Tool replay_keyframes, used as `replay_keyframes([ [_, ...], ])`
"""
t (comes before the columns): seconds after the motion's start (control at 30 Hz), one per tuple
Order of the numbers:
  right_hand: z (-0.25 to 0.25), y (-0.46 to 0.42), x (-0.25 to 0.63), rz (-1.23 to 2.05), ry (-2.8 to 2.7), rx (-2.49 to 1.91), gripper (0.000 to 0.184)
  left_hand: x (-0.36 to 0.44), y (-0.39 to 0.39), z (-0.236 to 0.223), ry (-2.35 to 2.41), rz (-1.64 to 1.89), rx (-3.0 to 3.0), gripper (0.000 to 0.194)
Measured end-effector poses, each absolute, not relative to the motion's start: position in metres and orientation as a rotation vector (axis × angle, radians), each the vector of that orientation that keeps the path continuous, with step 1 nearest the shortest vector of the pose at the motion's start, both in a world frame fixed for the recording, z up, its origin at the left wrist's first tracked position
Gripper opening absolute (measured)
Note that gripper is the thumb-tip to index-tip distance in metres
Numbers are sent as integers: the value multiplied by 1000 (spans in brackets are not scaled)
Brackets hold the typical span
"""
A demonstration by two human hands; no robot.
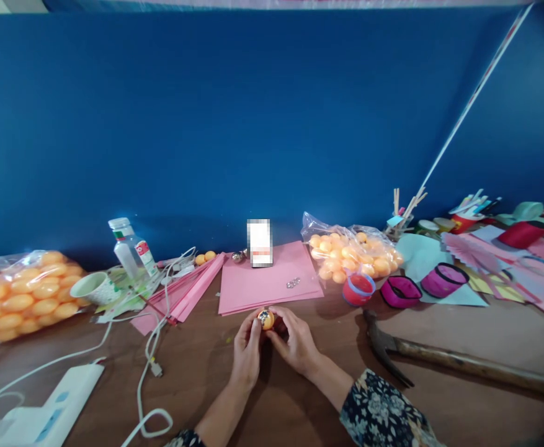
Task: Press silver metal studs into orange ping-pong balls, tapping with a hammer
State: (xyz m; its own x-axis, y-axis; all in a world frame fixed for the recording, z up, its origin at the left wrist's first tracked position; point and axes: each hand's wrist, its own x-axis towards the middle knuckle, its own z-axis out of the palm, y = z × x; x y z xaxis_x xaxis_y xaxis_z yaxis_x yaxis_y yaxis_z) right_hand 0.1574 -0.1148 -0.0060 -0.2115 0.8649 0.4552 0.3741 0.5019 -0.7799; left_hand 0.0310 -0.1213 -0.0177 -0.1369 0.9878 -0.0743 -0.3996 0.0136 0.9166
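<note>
Both my hands meet over the brown table near the front edge of a pink paper sheet (pixel 267 282). My left hand (pixel 247 355) and my right hand (pixel 294 340) pinch a small orange ball (pixel 265 319) between their fingertips; a shiny metal piece sits on the ball's top. Small metal bits (pixel 293 283) lie on the pink sheet just beyond.
A bag of orange balls (pixel 353 256) lies at the back right, another bag (pixel 18 295) at the far left. A hammer (pixel 439 357) rests to the right, with red and magenta cups (pixel 399 290) near it. A bottle (pixel 127 248), a paper cup (pixel 95 287), white cables (pixel 153 354) and a white device (pixel 48 416) lie left.
</note>
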Motion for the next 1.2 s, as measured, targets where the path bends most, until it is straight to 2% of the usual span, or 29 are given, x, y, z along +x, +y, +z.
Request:
replay_keyframes([
  [0.5,-4,-108,158,731,-1806,-1054,35,31,-121,-16,1022,1447,818,26],
  [0.73,-3,-111,159,737,-1779,-1079,46,32,-123,-13,1040,1455,876,27],
  [0.93,-5,-107,158,736,-1780,-1042,33,32,-122,-16,960,1429,819,32],
  [1.2,-8,-108,158,726,-1764,-1055,45,31,-121,-15,1028,1426,852,35],
])
